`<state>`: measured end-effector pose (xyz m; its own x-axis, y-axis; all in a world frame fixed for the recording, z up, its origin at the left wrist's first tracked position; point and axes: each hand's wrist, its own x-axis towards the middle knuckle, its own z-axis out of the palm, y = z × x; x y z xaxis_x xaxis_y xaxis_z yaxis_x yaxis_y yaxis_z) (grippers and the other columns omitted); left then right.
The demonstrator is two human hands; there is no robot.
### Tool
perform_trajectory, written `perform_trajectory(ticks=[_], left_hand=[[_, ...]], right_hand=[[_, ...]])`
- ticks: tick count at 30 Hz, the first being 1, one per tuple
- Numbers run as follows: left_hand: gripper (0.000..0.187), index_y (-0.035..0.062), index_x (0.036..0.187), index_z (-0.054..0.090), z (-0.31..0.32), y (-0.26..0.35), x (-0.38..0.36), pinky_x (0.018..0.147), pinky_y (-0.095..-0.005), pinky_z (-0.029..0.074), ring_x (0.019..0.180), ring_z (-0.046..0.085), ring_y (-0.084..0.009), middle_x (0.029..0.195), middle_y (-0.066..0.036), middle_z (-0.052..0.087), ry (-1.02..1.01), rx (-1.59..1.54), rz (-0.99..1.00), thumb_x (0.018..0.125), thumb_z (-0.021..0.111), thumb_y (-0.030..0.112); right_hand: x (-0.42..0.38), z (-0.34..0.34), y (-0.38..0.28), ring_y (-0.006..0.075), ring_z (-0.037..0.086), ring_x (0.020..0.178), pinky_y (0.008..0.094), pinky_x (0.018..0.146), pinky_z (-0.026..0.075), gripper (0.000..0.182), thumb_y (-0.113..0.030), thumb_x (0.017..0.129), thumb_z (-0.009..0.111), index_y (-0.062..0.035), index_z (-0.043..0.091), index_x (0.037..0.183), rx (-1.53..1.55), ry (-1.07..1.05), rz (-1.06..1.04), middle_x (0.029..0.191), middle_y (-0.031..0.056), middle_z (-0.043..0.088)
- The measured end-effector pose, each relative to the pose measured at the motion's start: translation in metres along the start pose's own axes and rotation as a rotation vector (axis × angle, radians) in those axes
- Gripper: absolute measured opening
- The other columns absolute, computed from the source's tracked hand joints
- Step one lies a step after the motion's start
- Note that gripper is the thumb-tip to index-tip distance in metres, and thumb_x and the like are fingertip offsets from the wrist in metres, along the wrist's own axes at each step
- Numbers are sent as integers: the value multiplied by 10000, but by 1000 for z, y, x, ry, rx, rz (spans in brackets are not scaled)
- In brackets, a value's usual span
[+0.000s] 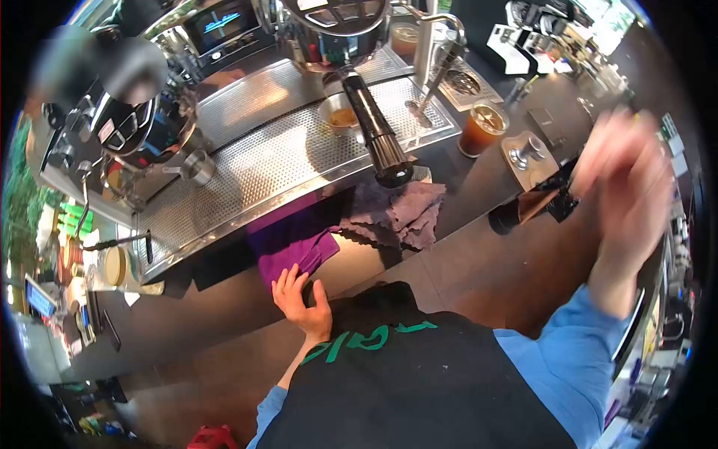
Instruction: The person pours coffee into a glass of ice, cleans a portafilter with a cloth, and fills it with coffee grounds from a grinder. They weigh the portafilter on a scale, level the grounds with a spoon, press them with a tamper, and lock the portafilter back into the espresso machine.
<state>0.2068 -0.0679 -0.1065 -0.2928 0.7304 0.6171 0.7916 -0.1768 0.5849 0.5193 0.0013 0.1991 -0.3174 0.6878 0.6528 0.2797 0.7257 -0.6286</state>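
Observation:
My left hand [304,305] rests at the counter's front edge, its fingers stretched out and the thumb apart, with fingertips at the lower end of a purple cloth [295,243]. My right hand [627,183] is raised on the right and smeared by motion, its fingers unreadable. Beside the purple cloth lies a crumpled greyish-mauve cloth [407,213]. A portafilter [374,131] is fitted in the espresso machine [329,34], its black handle pointing towards me. Partly behind that handle, a small cup [340,114] with brown coffee stands on the drip tray [258,153].
A glass of iced dark drink [482,129] stands right of the tray. Further right are a tamper [529,152] on its stand and a dark bin [535,206] at the counter edge. A small metal pitcher [198,168] sits on the tray's left. A steam wand [441,75] angles down.

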Motion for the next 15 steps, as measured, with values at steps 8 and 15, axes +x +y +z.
perform_trajectory(ticks=[8,15], left_hand=[[154,-11,941,632,-18,0,19,1010,-456,322,1090,515,-308,1065,-129,638,-29,-210,45,839,519,9],[213,-11,1018,605,-27,-8,26,1000,-430,338,1082,514,-298,1071,-124,632,38,-246,32,816,547,22]], right_hand=[[-69,82,65,132,630,731,248,623,516,305,-180,928,480,32,561,1131,412,-149,862,914,100,653],[-39,136,144,147,645,692,248,561,534,258,-154,897,542,33,580,1071,471,83,892,853,110,653]])
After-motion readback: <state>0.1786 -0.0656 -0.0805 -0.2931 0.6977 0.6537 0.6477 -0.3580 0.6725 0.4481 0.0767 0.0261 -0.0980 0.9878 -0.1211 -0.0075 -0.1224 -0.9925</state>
